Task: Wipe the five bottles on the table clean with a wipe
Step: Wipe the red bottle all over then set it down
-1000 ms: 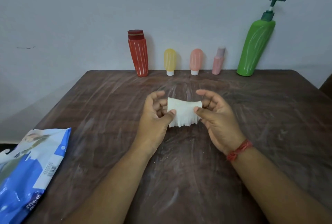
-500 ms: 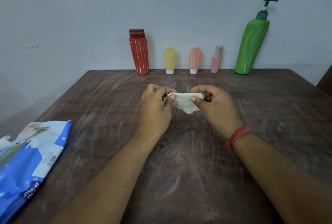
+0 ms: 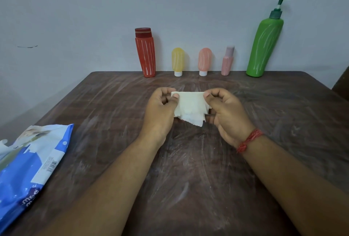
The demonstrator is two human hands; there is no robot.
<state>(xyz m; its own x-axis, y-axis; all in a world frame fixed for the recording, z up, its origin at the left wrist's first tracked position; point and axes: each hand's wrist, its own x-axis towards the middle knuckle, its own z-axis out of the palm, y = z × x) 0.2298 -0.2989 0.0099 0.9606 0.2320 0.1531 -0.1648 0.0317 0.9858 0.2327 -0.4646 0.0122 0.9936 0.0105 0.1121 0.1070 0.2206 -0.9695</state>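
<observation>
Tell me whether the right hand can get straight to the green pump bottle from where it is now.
Probably yes. The table between the right hand and the green pump bottle is bare, with nothing standing in the way. But that hand is pinching the wipe along with the left hand, so it arrives occupied.

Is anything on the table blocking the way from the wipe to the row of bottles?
Nothing visible. Both hands, left and right, hold the wipe; bare table lies between it and the five bottles by the wall.
</observation>
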